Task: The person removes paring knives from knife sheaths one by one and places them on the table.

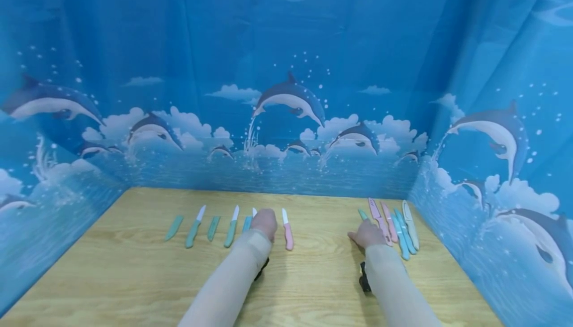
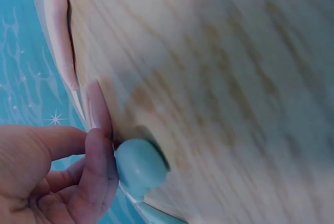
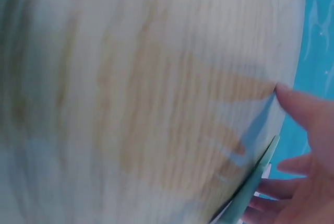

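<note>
Head view: my left hand (image 1: 264,223) sits on a teal-handled knife (image 1: 247,223) mid-row near the table's (image 1: 134,277) far edge; fingers curl at its handle butt (image 2: 140,167) in the wrist cam. Right hand (image 1: 368,234) is by a green sheath (image 1: 362,214) near the far-right corner, fingers look loose. Knife's light, stiff, prob slick; I'd grip the handle, never the blade.

Head cam overlooks table (image 1: 134,277); wrist cams close, sharing tabletop.

Tabletop (image 1: 134,277): light wood grain.
Backdrop (image 1: 286,68): blue cloth with leaping dolphins, clouds and splashes, on three sides.
Far-left sheath (image 1: 174,227): green, lying alone.
Pink-handled knife (image 1: 288,231): white blade, mid-table.
</note>
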The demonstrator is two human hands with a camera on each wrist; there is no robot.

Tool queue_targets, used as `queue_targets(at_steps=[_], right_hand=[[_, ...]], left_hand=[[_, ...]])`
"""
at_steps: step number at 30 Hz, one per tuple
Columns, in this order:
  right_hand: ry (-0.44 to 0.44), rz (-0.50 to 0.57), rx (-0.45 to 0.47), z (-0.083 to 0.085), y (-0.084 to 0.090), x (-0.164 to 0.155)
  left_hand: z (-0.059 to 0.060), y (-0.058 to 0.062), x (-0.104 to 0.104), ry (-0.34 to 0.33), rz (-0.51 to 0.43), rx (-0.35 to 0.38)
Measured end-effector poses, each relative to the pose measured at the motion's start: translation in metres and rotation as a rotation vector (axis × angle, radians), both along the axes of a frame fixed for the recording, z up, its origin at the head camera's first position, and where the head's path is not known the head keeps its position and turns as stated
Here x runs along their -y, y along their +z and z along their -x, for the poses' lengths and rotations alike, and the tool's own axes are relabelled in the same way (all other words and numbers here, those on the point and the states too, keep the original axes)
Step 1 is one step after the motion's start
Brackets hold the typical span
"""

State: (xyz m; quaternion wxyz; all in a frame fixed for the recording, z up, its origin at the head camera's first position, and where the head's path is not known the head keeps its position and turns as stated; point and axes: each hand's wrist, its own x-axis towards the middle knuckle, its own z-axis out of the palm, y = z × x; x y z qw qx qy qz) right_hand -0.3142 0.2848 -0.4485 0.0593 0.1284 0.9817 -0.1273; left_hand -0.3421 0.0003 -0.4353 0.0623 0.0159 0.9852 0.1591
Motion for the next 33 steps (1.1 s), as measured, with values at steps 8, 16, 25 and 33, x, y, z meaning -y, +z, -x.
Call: queue_targets(at_steps=[8, 16, 25, 33], right_hand=[[0.045, 0.009, -0.08, -0.003, 0.006, 0.0], [0.074, 0.106, -0.067, 0.004, 0.002, -0.012], [0.073, 0.209, -0.15, 0.0, 0.023, -0.008], [0.125, 0.257, -0.156, -0.017, 0.036, 0.013]], left_hand=[[0.002, -0.002, -0.001, 0.002, 0.004, -0.009], [-0.001, 0.003, -0.001, 0.005, 0.011, -0.004], [0.004, 0.009, 0.008, 0.057, -0.128, -0.065], [-0.009, 0.014, 0.036, 0.042, -0.275, -0.195]])
